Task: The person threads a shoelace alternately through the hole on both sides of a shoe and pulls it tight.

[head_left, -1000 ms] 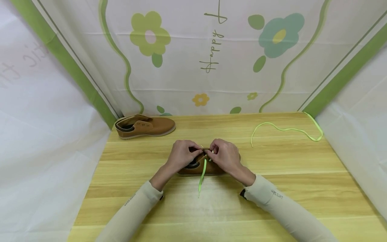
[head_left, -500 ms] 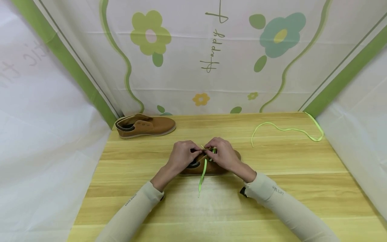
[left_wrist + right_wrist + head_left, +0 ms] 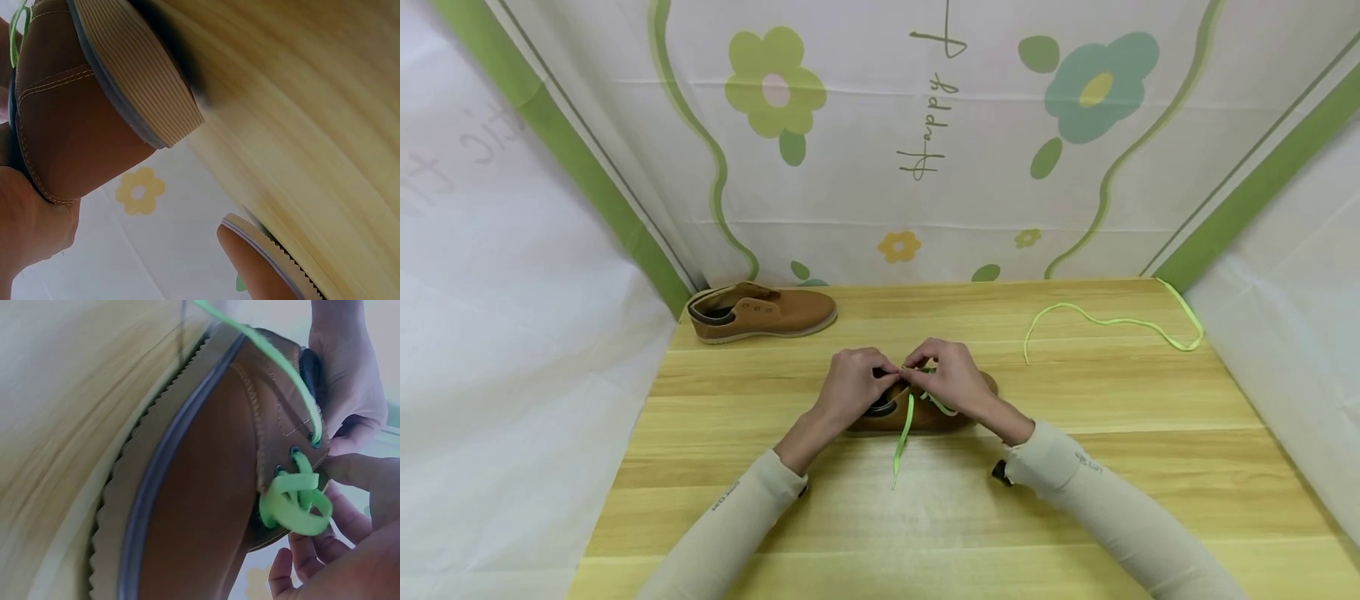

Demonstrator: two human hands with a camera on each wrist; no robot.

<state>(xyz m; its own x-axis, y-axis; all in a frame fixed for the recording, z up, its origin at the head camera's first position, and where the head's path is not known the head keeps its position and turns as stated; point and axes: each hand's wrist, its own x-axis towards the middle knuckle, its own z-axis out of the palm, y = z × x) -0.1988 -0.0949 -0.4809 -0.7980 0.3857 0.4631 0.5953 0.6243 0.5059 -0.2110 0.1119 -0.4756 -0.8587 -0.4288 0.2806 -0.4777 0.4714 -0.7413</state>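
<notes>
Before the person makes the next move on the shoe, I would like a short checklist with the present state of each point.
1. Shoe is held: ok, the left hand grips its upper edge by the opening.
2. Green lace runs through the top eyelet on the near side: ok, its end hangs free.
3. Lacing is snug: not ok, a loose loop stands out from the shoe.
4. Right hand has a lace tip: cannot tell, the pinch hides it.
5. Second lace is out of the way: ok, it lies well to the right.
</notes>
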